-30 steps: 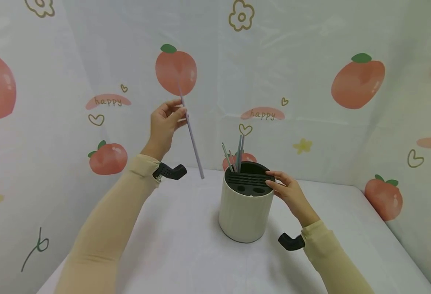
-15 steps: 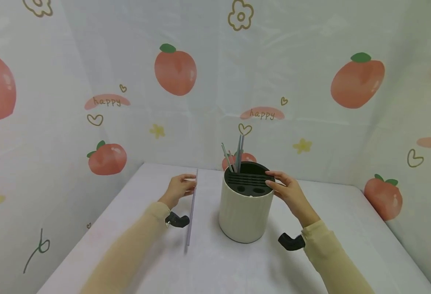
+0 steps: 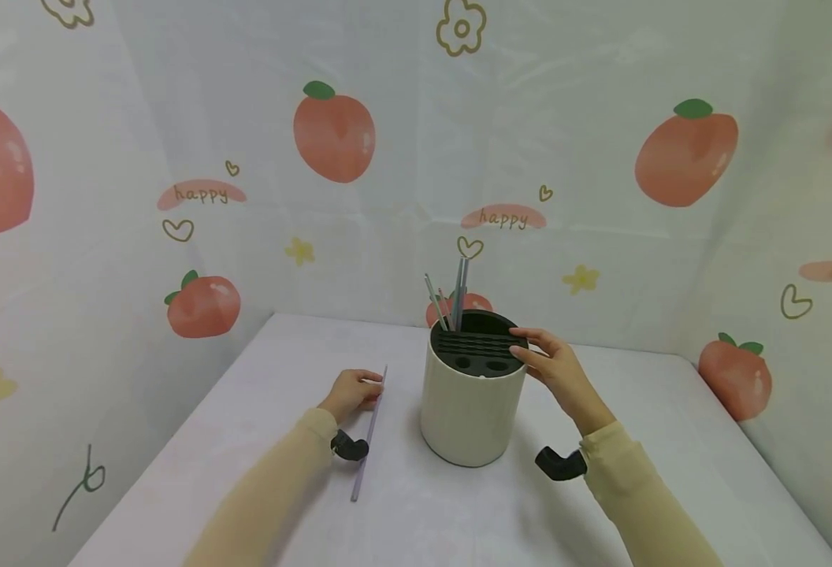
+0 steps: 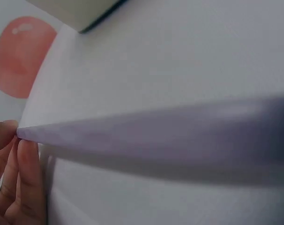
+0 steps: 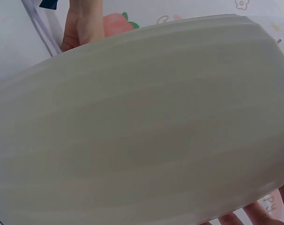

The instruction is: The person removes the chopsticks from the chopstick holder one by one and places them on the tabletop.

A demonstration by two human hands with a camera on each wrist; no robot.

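Where the purple stick point(image 3: 375, 417) is: left of the holder point(image 3: 467, 417), pinched between fingers of the left hand point(image 3: 351, 394); contact with the bench point(image 3: 444, 516) unclear.
Right hand point(image 3: 556, 374): spread fingers hold the holder's edge.
Rods point(image 3: 462, 295): lower ends hidden.

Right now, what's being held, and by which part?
Left hand pinches the purple stick near its far end; right hand touches the utensil holder at its rim.

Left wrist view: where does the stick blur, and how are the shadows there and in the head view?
Left wrist view: the stick is blurred toward the right edge, with a pale sheen there and a soft shadow below; head view: fairly even light, faint soft shadows on the table.
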